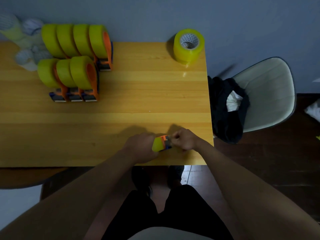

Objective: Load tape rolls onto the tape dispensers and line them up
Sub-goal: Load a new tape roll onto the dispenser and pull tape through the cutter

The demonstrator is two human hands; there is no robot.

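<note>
Seven loaded dispensers (76,66) far-left, spare roll stack (188,45) far-right.

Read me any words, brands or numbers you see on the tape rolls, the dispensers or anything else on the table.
No text can be read anywhere.
Loose tape roll: a printed pattern on the inner core, too blurred to read.
Loaded dispensers: no label shows.
Dispenser held by the left hand and right hand: no print shows.
Wrapped rolls at the far left corner: blurred pattern, unreadable.

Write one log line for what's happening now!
left hand: holds dispenser | right hand: pinching at its front | loaded dispensers: two rows
</note>
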